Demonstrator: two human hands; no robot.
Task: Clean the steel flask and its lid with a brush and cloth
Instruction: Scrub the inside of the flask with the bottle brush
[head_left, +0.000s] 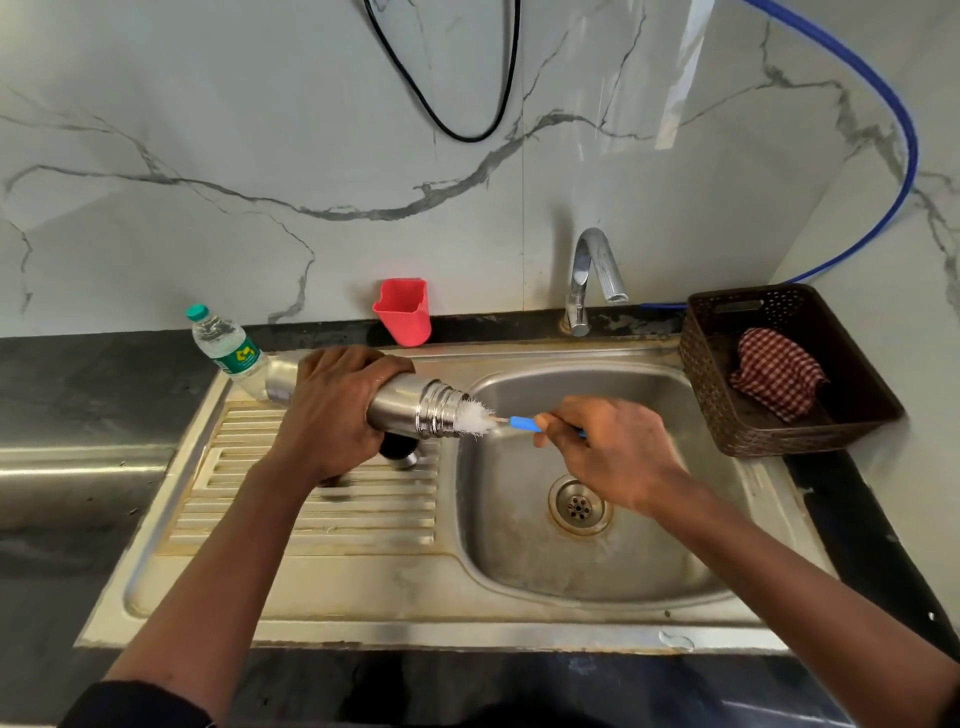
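Tilted almost onto its side, the steel flask (410, 410) is held in the air over the boundary between the draining board (311, 519) and the basin of the sink (571, 571). Its open mouth is pointed to the right, toward the basin. Its body is seen as plain brushed metal, with several bright ridged rings at the neck; the base end is hidden behind the hand. The left hand (332, 410) is wrapped around the middle of the flask, fingers curled over the top and gripping it firmly.

The brush (475, 420) is set at the flask's mouth, its white bristles partly inside the neck and partly fanned out in front of it. Its thin blue handle is pinched by the right hand (608, 447), whose fingers are curled closely around it above the basin.

Just below the flask, a dark round lid (400, 454) with a steel rim is seen lying on the draining board, partly covered by the left hand.

One cloth (776, 374), checked red and white, is bunched inside one brown perforated basket (727, 431) at the sink's right edge. One tap (592, 275) is mounted behind the basin, and one drain (577, 505) is set in its floor. One red cup (404, 312) is fixed against the marbled wall, and one plastic water bottle (228, 348) with a green cap is placed behind the left hand. One blue hose (883, 104) and one black cable (467, 135) are hung along the wall.
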